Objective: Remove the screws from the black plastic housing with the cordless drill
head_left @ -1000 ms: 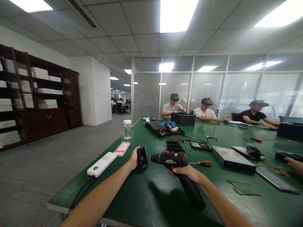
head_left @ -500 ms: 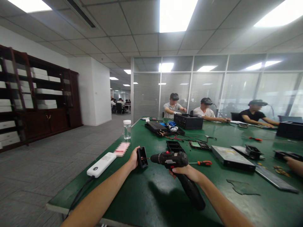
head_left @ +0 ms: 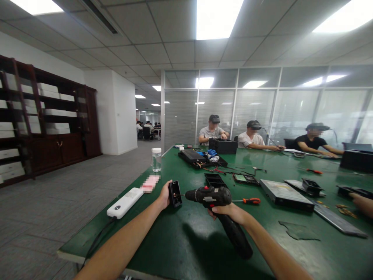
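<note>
My left hand [head_left: 164, 195] grips a small black box-shaped housing [head_left: 175, 194] by its left side, its open face turned to the right and a small coppery part inside. In my right hand [head_left: 229, 212] is a black cordless drill [head_left: 210, 196], lying sideways with its handle slanting down to the right. The drill's thin bit points left at the housing's opening; whether it touches anything inside I cannot make out. Just behind the drill lies a black frame-like part [head_left: 215, 180]. A screwdriver [head_left: 252, 201] with an orange and black handle rests to its right.
On the left are a white power bank [head_left: 124, 203] with a cable and a clear bottle [head_left: 156, 160]. A metal drive [head_left: 287, 195] and a dark glass-like shard [head_left: 299, 230] lie to the right. Co-workers sit across the green table [head_left: 157, 241]; another person's hand [head_left: 361, 204] shows at right.
Across the table, a co-worker's black case has shifted left and turned, with that person's hands now over it. My hands, the drill and the housing look practically unmoved.
</note>
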Available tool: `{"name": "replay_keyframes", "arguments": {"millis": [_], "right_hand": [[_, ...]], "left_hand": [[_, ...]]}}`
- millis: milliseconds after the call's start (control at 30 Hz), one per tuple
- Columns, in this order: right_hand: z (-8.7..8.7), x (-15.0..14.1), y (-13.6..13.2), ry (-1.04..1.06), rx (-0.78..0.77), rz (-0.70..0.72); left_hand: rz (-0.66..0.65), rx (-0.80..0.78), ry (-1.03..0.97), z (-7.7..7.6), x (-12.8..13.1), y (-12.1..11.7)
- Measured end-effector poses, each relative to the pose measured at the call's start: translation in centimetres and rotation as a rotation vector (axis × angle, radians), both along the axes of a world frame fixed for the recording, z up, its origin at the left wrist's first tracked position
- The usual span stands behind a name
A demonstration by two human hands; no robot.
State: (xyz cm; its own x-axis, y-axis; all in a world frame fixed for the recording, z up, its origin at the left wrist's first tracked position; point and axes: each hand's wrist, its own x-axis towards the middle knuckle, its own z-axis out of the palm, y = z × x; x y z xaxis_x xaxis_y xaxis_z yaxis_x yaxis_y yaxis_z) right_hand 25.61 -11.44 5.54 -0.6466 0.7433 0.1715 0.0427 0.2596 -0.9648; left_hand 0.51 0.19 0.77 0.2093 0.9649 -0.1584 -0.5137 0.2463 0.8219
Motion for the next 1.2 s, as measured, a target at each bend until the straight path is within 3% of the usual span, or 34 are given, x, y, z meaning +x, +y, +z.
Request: {"name": "replay_keyframes", "arguments": {"millis": [600, 1200], "right_hand": [[0.3, -0.1, -0.3, 0.001, -0.012, -0.018], [0.4, -0.1, -0.3, -0.001, -0.018, -0.010]], "left_hand": [[0.005, 0.037, -0.001, -0.5, -0.1, 0.5], [0.023, -0.023, -0.009, 0.4, 0.2, -0.5]]}}
